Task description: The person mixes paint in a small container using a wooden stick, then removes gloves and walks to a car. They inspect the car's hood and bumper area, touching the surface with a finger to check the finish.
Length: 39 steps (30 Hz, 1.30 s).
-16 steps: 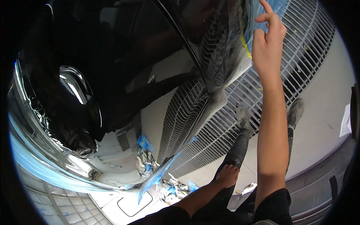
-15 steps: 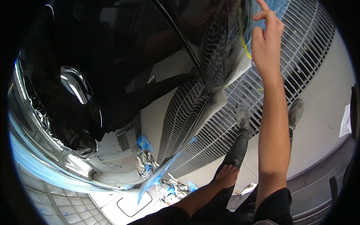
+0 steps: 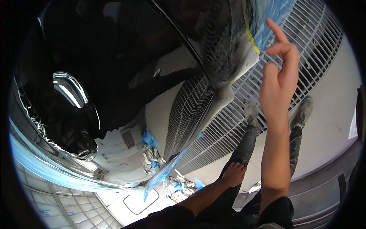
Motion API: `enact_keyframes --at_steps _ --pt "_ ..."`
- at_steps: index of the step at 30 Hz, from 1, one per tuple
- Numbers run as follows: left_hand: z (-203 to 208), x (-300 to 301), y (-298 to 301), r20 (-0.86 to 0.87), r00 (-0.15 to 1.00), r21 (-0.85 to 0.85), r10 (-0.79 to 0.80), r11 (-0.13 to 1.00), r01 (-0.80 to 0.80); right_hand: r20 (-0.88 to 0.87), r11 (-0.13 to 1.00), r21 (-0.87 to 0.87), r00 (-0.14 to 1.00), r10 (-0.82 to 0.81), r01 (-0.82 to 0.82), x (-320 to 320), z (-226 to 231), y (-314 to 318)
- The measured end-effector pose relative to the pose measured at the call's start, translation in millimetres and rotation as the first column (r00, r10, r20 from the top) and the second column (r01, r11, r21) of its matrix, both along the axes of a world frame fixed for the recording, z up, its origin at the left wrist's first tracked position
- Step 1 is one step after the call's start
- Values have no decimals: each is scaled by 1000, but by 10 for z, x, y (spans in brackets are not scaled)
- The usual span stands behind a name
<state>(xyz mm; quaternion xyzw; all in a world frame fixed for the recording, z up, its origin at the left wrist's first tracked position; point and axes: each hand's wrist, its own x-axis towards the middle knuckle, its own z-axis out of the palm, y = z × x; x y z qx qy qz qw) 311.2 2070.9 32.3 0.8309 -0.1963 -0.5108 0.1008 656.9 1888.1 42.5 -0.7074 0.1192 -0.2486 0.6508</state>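
My right hand is raised near the masked edge of a glossy black car body. Its index finger is extended, the other fingers are partly bent, and nothing is in it. Beside the fingers hangs blue masking film, with a strip of yellow tape and pale masking paper along the panel edge. The hand appears apart from them. My left hand rests on my dark trouser leg, fingers laid over the knee and holding nothing visible.
A metal floor grating runs under my shoes. A heap of crumpled paper and blue film lies near the car's lower edge. More blue film skirts the car's far left. A white sheet is at the right.
My right hand has drawn back from the masking film, down and slightly right in view, index finger still extended. My left hand stays on my leg. The view has shifted slightly.
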Motion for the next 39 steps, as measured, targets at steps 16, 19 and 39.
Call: enact_keyframes --at_steps 16,19,39 --pt "326 628 -140 -146 885 -39 443 891 -453 154 990 -65 979 135 -126 -254 595 685" --pt "367 708 -147 -243 857 -9 454 883 -470 157 991 -73 980 118 -108 -217 634 695" --pt "370 738 -131 -363 830 140 423 906 -400 158 989 -115 981 113 -95 -161 640 813"
